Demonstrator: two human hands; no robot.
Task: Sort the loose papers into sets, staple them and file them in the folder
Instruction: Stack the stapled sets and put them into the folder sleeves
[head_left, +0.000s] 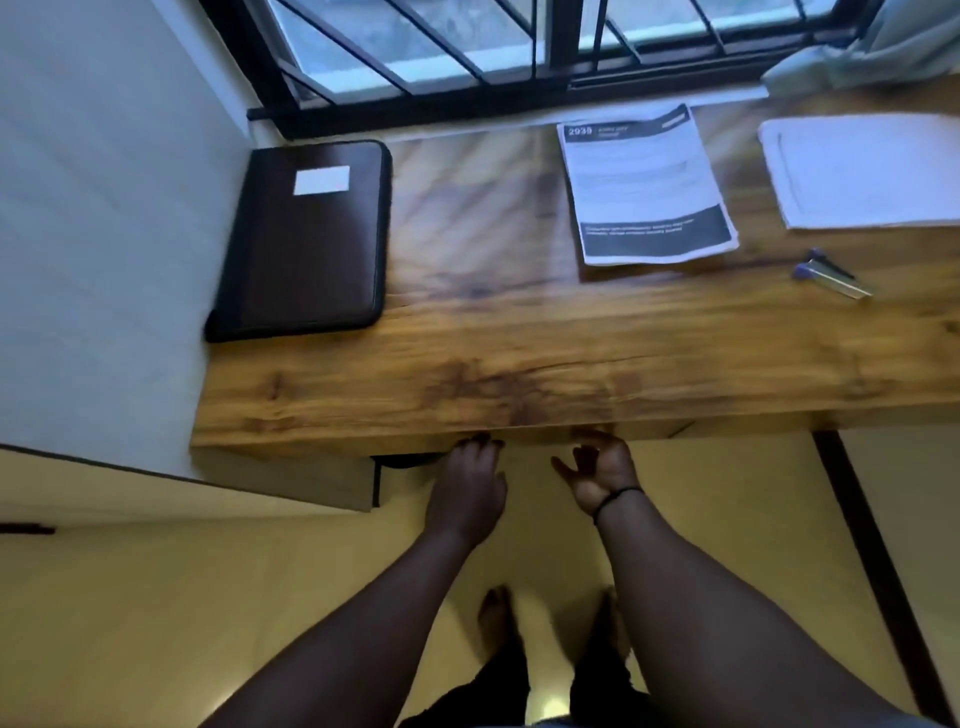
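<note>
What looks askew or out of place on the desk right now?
Little stands out. The printed papers lie tilted against the desk edge, and the stapler lies at an angle beside them. The folder is closed at the left end. Both hands, left and right, hold nothing.

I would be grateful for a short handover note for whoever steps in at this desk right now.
Left hand and right hand: both empty at the desk's near edge, fingers relaxed.
Things: closed folder far left; printed papers in the middle; white papers far right; stapler in front of them.
Done: nothing filed that shows; whether the piles are sorted or stapled is unclear.
Left: sort, staple, file.
</note>
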